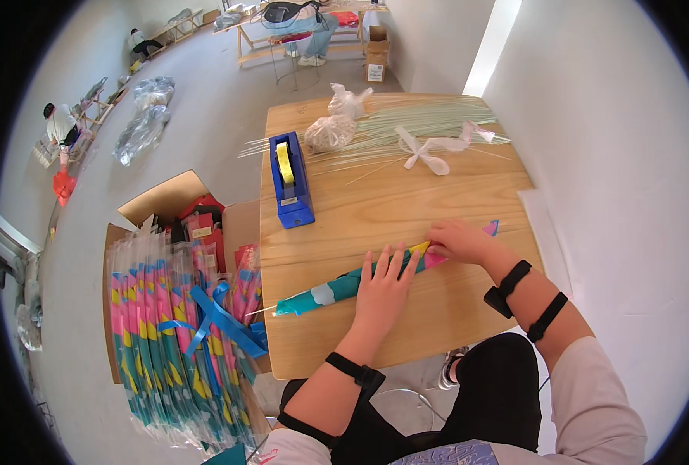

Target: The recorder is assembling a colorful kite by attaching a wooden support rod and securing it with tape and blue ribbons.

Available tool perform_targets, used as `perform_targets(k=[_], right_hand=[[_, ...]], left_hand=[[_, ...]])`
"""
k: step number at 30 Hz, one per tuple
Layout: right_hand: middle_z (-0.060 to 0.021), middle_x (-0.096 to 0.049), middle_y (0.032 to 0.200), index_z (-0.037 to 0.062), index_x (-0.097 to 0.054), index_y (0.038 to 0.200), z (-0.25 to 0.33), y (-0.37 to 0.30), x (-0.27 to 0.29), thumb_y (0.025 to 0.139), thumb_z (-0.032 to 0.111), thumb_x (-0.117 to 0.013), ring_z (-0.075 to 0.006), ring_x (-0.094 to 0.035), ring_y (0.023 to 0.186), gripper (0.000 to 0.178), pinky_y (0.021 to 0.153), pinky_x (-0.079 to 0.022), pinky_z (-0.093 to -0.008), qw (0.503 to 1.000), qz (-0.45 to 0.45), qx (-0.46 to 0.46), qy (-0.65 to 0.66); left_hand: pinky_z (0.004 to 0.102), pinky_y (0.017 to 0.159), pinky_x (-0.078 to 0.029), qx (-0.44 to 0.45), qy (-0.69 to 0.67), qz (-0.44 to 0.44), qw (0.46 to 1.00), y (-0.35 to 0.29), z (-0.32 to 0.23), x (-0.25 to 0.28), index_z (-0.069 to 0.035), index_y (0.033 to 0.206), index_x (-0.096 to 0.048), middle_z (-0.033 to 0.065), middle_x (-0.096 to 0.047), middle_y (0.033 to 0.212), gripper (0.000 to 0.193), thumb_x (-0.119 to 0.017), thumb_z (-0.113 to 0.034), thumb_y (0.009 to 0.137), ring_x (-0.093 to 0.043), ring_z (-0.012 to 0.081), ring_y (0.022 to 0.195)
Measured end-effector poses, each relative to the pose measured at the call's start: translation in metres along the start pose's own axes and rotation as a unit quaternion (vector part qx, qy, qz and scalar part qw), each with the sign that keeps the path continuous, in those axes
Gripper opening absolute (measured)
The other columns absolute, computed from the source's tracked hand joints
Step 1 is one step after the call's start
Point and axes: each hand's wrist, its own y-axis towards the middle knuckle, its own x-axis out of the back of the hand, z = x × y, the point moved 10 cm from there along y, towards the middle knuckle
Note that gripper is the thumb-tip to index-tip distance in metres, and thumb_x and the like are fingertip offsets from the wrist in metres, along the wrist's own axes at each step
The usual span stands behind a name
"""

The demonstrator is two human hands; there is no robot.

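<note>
A long rolled bundle of teal, yellow and pink sheet (325,294) with a pale cloud print lies aslant on the wooden table (344,232). A thin pale rod sticks out of its left end. Flat across the roll's middle rests my left hand (383,291), its fingers spread. My right hand (458,241) has curled fingers closed on the roll near its pink right end, and part of the roll is hidden under it. Left of the roll's far side stands a blue tape dispenser (302,205) with a yellow core.
Thin pale rods (429,120) cover the table's far side, with knotted plastic bags (330,133) and a tied white plastic piece (426,155). At left, a cardboard box (158,200) holds bagged colourful rolls (158,341) and blue ribbon (232,324). A white wall (616,155) borders the right.
</note>
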Motion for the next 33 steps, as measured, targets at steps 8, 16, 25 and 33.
perform_targets(k=[8,16,25,33], right_hand=[[-0.0145,-0.06,0.146,0.0057,-0.063,0.136,0.033,-0.043,0.021,0.096,0.028,-0.071,-0.0349,-0.053,0.142,0.046,0.12,-0.041,-0.0483,0.977,-0.21,-0.036,-0.019],[-0.0192,-0.029,0.176,-0.0005,-0.032,0.167,0.036,-0.051,-0.015,0.103,0.028,-0.054,-0.0333,-0.026,0.164,0.074,0.135,-0.019,-0.0475,0.991,-0.108,-0.052,-0.055],[-0.0181,-0.033,0.175,0.0032,-0.037,0.166,0.011,-0.052,-0.017,0.107,0.041,-0.056,-0.0355,-0.03,0.162,0.073,0.134,-0.023,-0.0481,0.979,-0.163,-0.119,-0.029],[-0.0172,-0.043,0.169,0.0046,-0.051,0.157,0.032,-0.049,-0.002,0.099,0.034,-0.067,-0.0341,-0.037,0.159,0.067,0.133,-0.026,-0.0485,0.976,-0.193,-0.054,-0.082]], left_hand=[[0.0588,0.128,-0.028,0.024,-0.097,0.041,0.994,-0.004,0.011,-0.006,-0.021,0.162,-0.05,0.011,-0.042,0.17,0.068,-0.071,-0.036,0.099,-0.038,0.034,0.157],[0.0559,0.129,-0.028,0.027,-0.095,0.047,0.994,-0.001,0.01,-0.011,-0.017,0.161,-0.049,0.0114,-0.041,0.171,0.068,-0.069,-0.037,0.1,-0.037,0.0332,0.158],[0.0553,0.129,-0.027,0.031,-0.107,0.039,0.993,-0.002,0.015,-0.011,-0.014,0.161,-0.049,0.0119,-0.041,0.171,0.063,-0.064,-0.035,0.103,-0.037,0.0354,0.158],[0.0577,0.127,-0.03,0.021,-0.104,0.03,0.994,-0.005,0.015,-0.014,-0.02,0.159,-0.053,0.0119,-0.045,0.168,0.06,-0.067,-0.033,0.102,-0.04,0.0368,0.155]])
